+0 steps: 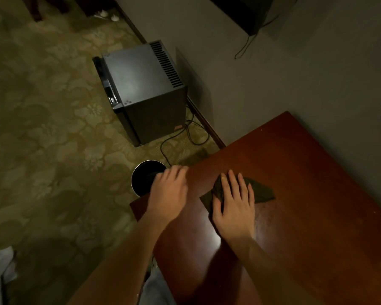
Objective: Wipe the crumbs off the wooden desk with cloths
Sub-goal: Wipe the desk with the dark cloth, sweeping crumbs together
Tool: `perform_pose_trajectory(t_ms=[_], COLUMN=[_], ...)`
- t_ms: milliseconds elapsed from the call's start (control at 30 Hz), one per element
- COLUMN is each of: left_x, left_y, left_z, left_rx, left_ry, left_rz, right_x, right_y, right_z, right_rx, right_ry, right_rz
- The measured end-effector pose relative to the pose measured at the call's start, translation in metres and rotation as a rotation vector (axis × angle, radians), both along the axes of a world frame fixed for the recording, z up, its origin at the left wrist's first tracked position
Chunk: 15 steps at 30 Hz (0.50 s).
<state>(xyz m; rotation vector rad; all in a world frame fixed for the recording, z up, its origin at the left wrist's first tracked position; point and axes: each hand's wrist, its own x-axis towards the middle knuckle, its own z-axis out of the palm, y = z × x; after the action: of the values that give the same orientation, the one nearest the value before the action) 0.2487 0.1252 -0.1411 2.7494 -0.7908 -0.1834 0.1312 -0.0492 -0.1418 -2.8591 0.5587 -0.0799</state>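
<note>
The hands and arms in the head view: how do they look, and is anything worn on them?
The left hand and the right hand are bare, with no gloves. No ring, watch or bracelet shows. Both arms are uncovered down to the picture's lower edge, so no sleeve is seen. The left hand is slightly blurred.

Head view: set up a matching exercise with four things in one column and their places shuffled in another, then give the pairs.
1 cloth
2 bin
3 mini fridge
4 left hand

A on the carpet against the wall
B at the desk edge, fingers loose
C flat under the right hand
D on the carpet beside the desk's corner

Pairs: 1-C, 2-D, 3-A, 4-B
</note>
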Motion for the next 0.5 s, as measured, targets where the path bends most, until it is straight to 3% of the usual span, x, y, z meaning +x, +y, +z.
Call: perform_pose_trajectory(t_ms=[133, 300, 500], left_x=[0.006, 0.004, 0.004], left_y=[0.038, 0.033, 0.033], left_z=[-0.008, -0.003, -0.007], left_rx=[-0.006, -0.014, -0.03], left_ry=[0.165, 0.113, 0.085], left_rz=[0.185, 0.195, 0.227], right_x=[0.023, 0.065, 0.109], right_y=[-0.007, -0.034, -0.069], right_z=[0.001, 0.0, 0.0], right_rx=[-0.016, -0.039, -0.007], right_ry=[-0.008, -0.019, -0.016], right_rz=[-0.117, -0.182, -0.066])
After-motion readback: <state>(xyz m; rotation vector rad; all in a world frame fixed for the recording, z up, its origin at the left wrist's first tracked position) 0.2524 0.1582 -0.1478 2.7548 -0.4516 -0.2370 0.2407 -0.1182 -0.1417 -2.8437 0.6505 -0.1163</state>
